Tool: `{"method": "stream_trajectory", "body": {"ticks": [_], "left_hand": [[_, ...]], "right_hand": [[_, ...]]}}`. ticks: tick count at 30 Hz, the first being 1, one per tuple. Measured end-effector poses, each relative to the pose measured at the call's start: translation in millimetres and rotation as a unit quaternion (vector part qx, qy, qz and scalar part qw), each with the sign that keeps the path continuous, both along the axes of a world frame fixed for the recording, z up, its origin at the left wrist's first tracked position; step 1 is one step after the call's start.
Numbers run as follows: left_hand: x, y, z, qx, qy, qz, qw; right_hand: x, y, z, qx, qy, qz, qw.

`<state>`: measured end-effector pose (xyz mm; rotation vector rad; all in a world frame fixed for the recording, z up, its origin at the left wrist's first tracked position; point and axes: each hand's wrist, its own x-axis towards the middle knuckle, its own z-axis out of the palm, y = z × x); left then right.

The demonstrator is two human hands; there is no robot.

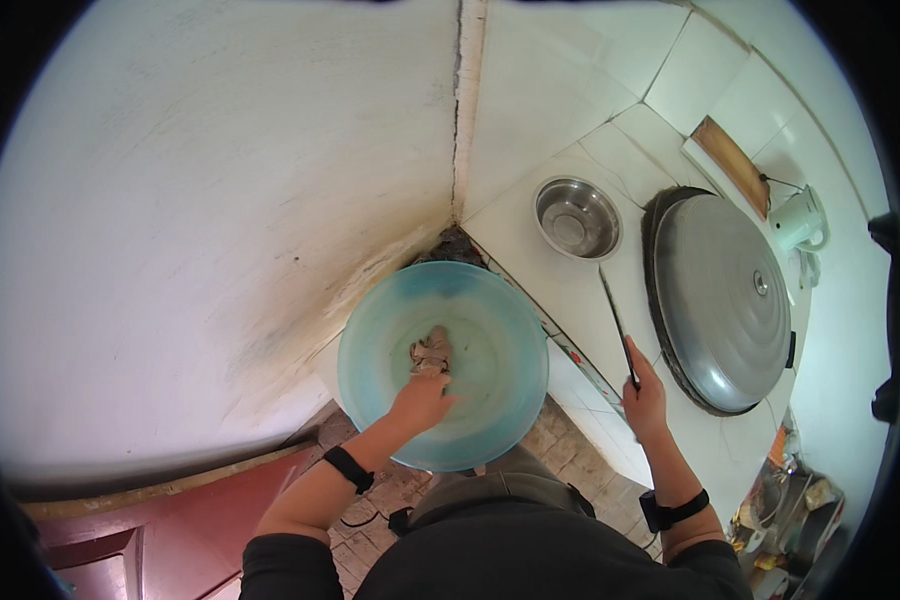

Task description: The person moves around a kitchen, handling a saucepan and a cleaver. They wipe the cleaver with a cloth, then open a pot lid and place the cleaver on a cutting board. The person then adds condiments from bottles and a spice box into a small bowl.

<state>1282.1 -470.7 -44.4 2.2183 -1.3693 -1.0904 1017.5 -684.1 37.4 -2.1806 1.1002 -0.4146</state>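
A large translucent blue plastic basin [506, 360] with shallow water in it stands in front of me. My left hand [424, 403] reaches over its near rim and grips a crumpled brown-grey wet cloth [432, 349] near the basin's middle. Over the white tiled counter to the right, my right hand [645, 397] holds a kitchen knife [613, 304] by its black handle. The knife shows nearly edge-on, its tip pointing away from me toward a stainless steel bowl [576, 219]. I cannot tell whether the blade touches the counter.
A big domed metal lid [720, 300] covers a wok-like cooker set in the counter [562, 300]. Behind it are a wooden board [731, 165] and a pale green mug [799, 219]. Walls meet beyond the basin. A red cabinet [187, 517] stands at left, cluttered kitchen items [787, 517] at lower right.
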Motion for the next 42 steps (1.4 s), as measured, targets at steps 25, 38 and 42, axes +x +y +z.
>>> {"method": "stream_trajectory", "body": {"ticks": [25, 38, 42], "left_hand": [[57, 33, -59, -0.078, -0.042, 0.106, 0.99], [34, -8, -5, 0.002, -0.011, 0.083, 0.996], [32, -9, 63, -0.123, 0.163, 0.174, 0.963]], "right_hand": [[-3, -62, -112, -0.153, 0.241, 0.041, 0.958], [34, -40, -87, -0.209, 0.139, 0.094, 0.963], [121, 23, -77, 0.078, -0.067, 0.328, 0.939]]}}
